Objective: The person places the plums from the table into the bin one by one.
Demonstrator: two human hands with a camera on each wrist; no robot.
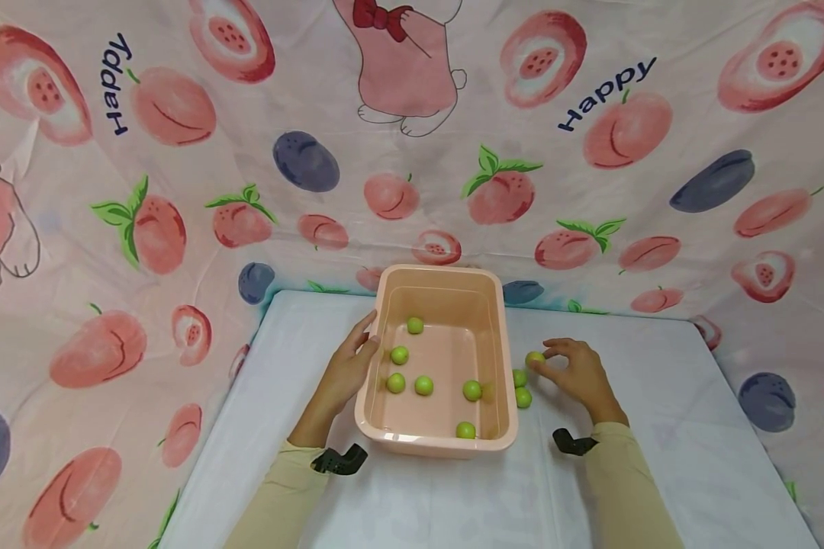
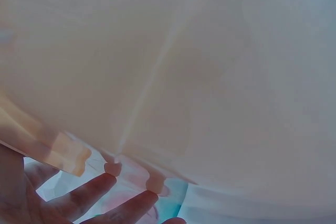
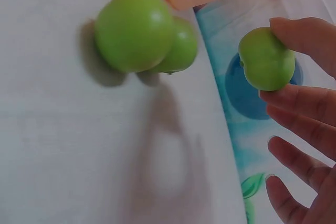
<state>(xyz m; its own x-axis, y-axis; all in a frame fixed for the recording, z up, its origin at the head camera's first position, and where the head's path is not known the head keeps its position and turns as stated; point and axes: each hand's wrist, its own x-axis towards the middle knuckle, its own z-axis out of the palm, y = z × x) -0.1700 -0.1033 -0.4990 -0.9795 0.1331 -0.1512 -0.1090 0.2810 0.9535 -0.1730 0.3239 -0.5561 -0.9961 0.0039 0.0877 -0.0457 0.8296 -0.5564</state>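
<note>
A peach-coloured plastic tub stands on the white table, several small round green fruits lying on its floor. My left hand rests against the tub's left side; in the left wrist view its fingers are fairly straight, with fingertips touching the tub wall. To the right of the tub, my right hand pinches one green fruit between thumb and forefinger, above the table. Its other fingers are spread loosely. Two more green fruits sit on the table close to the tub's right wall.
A white cloth covers the table. Behind and beside it hangs a fruit-printed curtain, close to the tub's far end. Black straps are on both wrists.
</note>
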